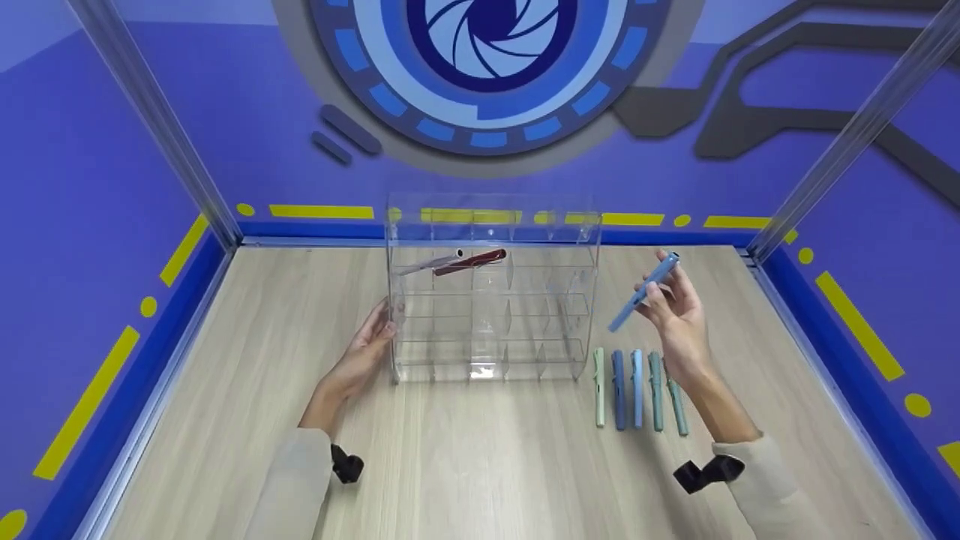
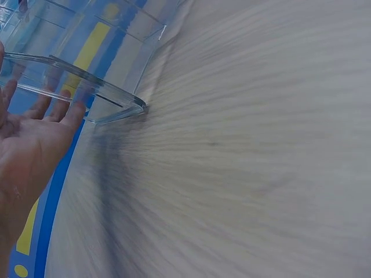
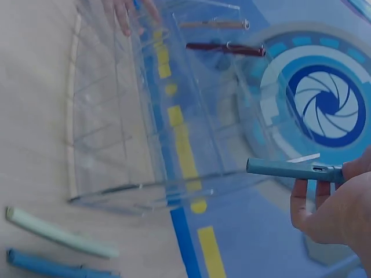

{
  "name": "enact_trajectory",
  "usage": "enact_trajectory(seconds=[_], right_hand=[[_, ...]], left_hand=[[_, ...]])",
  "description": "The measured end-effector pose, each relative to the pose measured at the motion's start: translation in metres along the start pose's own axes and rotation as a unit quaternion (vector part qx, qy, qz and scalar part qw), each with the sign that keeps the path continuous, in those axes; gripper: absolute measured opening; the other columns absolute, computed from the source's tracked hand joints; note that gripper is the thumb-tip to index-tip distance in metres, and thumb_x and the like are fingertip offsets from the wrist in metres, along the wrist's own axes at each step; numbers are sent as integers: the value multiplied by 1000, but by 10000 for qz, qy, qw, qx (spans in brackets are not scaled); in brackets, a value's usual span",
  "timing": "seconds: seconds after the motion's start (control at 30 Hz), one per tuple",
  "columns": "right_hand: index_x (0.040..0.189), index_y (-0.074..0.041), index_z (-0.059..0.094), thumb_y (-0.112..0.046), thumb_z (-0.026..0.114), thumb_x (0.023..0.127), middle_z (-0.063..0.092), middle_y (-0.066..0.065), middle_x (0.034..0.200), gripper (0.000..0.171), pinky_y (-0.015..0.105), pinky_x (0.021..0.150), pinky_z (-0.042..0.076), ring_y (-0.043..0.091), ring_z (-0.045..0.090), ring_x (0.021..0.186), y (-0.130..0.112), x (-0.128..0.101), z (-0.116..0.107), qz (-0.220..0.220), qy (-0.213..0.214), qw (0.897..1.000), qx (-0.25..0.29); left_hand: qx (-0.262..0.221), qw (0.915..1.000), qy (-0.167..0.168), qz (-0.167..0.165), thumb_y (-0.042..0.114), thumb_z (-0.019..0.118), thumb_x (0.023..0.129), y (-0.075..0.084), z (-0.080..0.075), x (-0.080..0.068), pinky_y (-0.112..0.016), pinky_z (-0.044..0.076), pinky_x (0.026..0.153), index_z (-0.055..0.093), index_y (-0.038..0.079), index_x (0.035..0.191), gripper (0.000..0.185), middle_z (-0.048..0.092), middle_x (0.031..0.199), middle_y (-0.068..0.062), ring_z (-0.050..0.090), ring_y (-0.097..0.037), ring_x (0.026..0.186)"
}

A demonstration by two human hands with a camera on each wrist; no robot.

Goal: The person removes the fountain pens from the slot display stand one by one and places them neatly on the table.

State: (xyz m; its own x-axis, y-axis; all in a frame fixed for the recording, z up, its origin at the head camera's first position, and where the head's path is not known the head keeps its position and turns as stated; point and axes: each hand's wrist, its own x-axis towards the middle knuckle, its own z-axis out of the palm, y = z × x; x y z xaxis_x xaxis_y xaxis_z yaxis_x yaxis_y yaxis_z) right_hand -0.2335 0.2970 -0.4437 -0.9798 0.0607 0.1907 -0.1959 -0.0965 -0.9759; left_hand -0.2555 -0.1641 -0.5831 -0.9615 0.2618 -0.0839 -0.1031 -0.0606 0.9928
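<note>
Up above the right part of the tabletop, the right hand pinches a light blue pen between thumb and fingertips, holding it in the air clear of the wood. The pen's long axis runs on a slant: its far end points up and to the right, its near end down and to the left, toward the right side of the clear acrylic organizer. In the right wrist view the same pen lies nearly level, with the fingers curled round one end.

The left hand rests with straight, relaxed fingers flat against the left wall of the organizer, gripping nothing; the left wrist view shows the fingertips touching the clear edge.

The organizer stands upright in the middle of the tabletop, split into rows of small compartments. In its top row lie a grey pen and a dark red pen, side by side, both slanting up to the right.

Just right of the organizer, near the right forearm, five more pens lie in a row on the wood, parallel, long axes running near to far: pale green pen, dark blue pen, sky blue pen, and two teal pens.
</note>
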Motion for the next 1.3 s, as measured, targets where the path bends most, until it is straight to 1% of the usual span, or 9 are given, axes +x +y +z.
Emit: enact_trajectory(seconds=[0.17, 0.33, 0.43, 0.63, 0.73, 0.87, 0.97, 1.13, 1.3], right_hand=[[160, -14, 35, -17, 52, 107, 56, -3, 122, 55, 22, 93, 58, 10, 61, 111, 9, -6, -25, 58, 85, 9995, -307], [148, -14, 47, -12, 56, 105, 60, -3, 114, 44, 22, 85, 61, 7, 64, 102, 19, -13, -46, 230, 181, 9993, -217], [141, -12, 52, -10, 58, 104, 62, -5, 110, 37, 22, 81, 62, 5, 66, 97, 25, -15, -59, 315, 257, 9989, -229], [137, -9, 54, -6, 61, 102, 63, -5, 106, 35, 24, 78, 64, 5, 70, 92, 36, -18, -78, 409, 398, 9979, -306], [136, -11, 54, -7, 63, 101, 62, -6, 106, 37, 26, 76, 65, 4, 72, 92, 40, -19, -86, 603, 422, 9965, -384], [136, -11, 54, -13, 65, 101, 62, -8, 105, 37, 28, 73, 65, 2, 72, 92, 44, -20, -96, 992, 413, 9928, -532], [137, -7, 52, -13, 64, 101, 64, -11, 103, 39, 27, 71, 65, 1, 71, 90, 46, -22, -102, 1198, 395, 9899, -649], [145, 0, 46, -10, 66, 100, 68, -14, 98, 50, 25, 70, 65, 1, 73, 88, 50, -25, -112, 1294, 281, 9870, -915], [152, 4, 37, -8, 67, 99, 67, -13, 99, 62, 25, 71, 65, 0, 72, 89, 53, -28, -122, 1366, 76, 9842, -1121]], left_hand=[[24, 10000, 61, -32, 35, 45, 110, 0, 1, 0, -47, 6, 133, 3, 21, 166, 71, 0, 174, -9, 1, -31, 162], [-56, 10000, 61, -51, 35, 45, 110, 2, 2, -1, -46, 7, 133, 4, 23, 166, 71, 1, 174, -9, 3, -31, 162], [-75, 10000, 18, -18, 34, 45, 110, 3, 2, 0, -46, 7, 133, 4, 22, 166, 71, 0, 174, -9, 2, -31, 162], [-53, 10000, -21, -40, 34, 45, 110, 3, 2, 0, -47, 4, 133, 1, 20, 166, 73, -3, 174, -11, -3, -31, 162], [-38, 9999, 14, -116, 35, 45, 110, 3, 2, -1, -47, 4, 133, 0, 21, 166, 73, -2, 174, -10, -3, -31, 162], [-65, 9998, 84, -158, 34, 45, 110, 2, 1, -2, -47, 5, 133, 1, 20, 166, 73, -2, 174, -10, -1, -31, 162], [-73, 9998, 99, -171, 33, 45, 110, 2, 1, -2, -48, 5, 133, 0, 19, 166, 73, -3, 174, -11, -1, -32, 161], [-61, 9998, 72, -165, 34, 45, 110, 2, 2, -2, -47, 5, 133, 0, 20, 166, 73, -3, 174, -10, -1, -32, 162], [-114, 9997, 84, -184, 33, 45, 110, 2, 2, -1, -47, 6, 133, 1, 22, 166, 72, -2, 174, -9, 0, -30, 162]])
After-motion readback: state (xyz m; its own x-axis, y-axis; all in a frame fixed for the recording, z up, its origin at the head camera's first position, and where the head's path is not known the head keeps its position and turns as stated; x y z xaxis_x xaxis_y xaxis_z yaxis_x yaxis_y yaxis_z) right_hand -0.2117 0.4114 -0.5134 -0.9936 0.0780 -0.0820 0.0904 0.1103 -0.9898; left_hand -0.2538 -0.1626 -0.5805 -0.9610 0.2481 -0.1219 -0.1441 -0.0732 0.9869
